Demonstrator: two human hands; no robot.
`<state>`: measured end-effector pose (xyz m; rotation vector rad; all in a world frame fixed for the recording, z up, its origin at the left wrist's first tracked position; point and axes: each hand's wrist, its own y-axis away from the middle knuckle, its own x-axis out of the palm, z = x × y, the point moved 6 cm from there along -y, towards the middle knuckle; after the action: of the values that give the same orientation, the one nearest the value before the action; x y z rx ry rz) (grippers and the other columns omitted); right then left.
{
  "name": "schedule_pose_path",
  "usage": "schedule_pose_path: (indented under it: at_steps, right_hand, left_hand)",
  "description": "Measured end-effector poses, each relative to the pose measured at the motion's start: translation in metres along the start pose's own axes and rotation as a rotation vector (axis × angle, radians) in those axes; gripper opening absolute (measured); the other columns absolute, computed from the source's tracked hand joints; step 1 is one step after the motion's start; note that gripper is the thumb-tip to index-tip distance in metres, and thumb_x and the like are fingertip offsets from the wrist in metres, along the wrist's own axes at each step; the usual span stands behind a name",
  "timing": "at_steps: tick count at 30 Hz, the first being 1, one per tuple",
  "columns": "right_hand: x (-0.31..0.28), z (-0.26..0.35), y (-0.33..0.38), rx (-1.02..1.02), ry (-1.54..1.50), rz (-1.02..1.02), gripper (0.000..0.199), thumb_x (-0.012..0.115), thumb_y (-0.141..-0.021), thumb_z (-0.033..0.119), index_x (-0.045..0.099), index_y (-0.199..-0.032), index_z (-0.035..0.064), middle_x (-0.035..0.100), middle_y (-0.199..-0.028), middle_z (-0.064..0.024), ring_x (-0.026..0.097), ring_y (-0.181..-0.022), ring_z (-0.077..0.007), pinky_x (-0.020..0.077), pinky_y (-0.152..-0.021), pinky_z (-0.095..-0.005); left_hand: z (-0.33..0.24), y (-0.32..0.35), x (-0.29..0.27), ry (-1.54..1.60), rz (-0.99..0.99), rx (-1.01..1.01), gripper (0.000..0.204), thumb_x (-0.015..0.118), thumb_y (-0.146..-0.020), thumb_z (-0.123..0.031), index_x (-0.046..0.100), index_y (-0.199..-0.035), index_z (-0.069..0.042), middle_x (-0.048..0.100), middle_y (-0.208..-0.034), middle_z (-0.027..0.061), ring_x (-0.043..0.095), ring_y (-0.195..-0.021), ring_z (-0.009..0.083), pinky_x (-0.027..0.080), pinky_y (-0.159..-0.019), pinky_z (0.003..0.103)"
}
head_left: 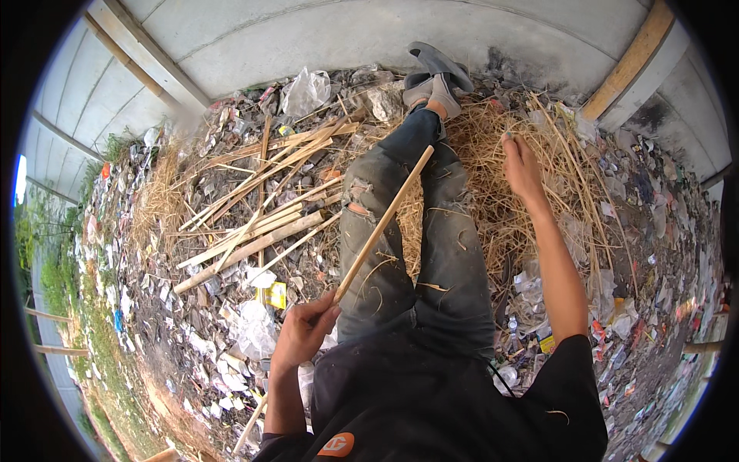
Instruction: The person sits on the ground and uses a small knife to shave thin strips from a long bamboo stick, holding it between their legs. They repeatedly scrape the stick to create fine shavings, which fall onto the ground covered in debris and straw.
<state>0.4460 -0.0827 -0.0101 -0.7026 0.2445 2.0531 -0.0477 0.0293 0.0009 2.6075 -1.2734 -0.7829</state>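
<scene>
Bamboo stick (pixel 382 225), pale, long axis slanting up-right across the seated person's thighs, lower end clamped in the left hand's (pixel 302 333) curled fingers; right hand (pixel 522 168), fingers loosely apart, hovers over straw (pixel 493 223), farther off.

A person sits on the ground with both legs (pixel 419 231) stretched out, in torn jeans and grey shoes (pixel 437 77). The left hand (pixel 302 331) is closed around a long thin stick (pixel 382 225) that lies slanted across the left leg. The right hand (pixel 522 165) is up over a big pile of dry straw (pixel 504 215), fingers bent, holding nothing that can be seen. On the left lies a heap of split sticks (pixel 258 208). Bits of paper and plastic trash (pixel 231 339) cover the ground. A clear plastic bag (pixel 304 92) lies near the grey wall (pixel 346 38).
</scene>
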Motion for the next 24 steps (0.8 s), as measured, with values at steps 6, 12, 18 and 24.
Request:
schedule_pose_path:
  at_steps: [6,12,18,24]
  right_hand:
    - [0.076,0.116,0.13,-0.339,-0.149,0.493,0.042,0.057,-0.107,0.041,0.058,-0.097,0.0006,0.062,-0.07,-0.0204,0.065,-0.067,-0.0401,0.0472,-0.063,-0.048]
    - [0.113,0.119,0.175,-0.541,0.027,0.471,0.043,0.056,-0.107,0.045,0.061,-0.101,0.0018,0.065,-0.067,-0.023,0.066,-0.067,-0.0485,0.0512,-0.059,-0.0542]
    - [0.073,0.057,0.058,-0.255,0.116,0.156,0.052,0.046,-0.111,0.048,0.059,-0.095,-0.0006,0.066,-0.079,-0.0289,0.067,-0.079,-0.0491,0.0494,-0.068,-0.0572]
    - [0.015,0.026,0.041,-0.163,-0.004,0.046,0.051,0.05,-0.11,0.046,0.061,-0.094,-0.0009,0.061,-0.069,-0.0195,0.062,-0.063,-0.0381,0.0441,-0.06,-0.0486]
  left_hand:
    - [-0.039,-0.041,0.02,0.018,-0.011,0.076,0.041,0.069,-0.103,-0.017,0.065,-0.139,0.003,0.056,-0.071,-0.0017,0.051,-0.067,0.0038,0.044,-0.061,0.025]
    - [-0.044,-0.042,0.025,-0.084,-0.074,0.107,0.043,0.067,-0.103,-0.02,0.064,-0.138,0.005,0.054,-0.07,-0.0041,0.047,-0.066,0.0027,0.041,-0.059,0.024]
    - [-0.027,-0.009,0.022,-0.183,-0.041,-0.033,0.041,0.071,-0.1,-0.019,0.068,-0.135,0.002,0.075,-0.087,0.0157,0.063,-0.081,0.0061,0.054,-0.078,0.029]
    - [-0.019,0.002,0.01,-0.153,-0.124,0.0,0.037,0.071,-0.099,-0.015,0.069,-0.133,0.001,0.065,-0.074,0.0114,0.052,-0.069,0.005,0.048,-0.064,0.028]
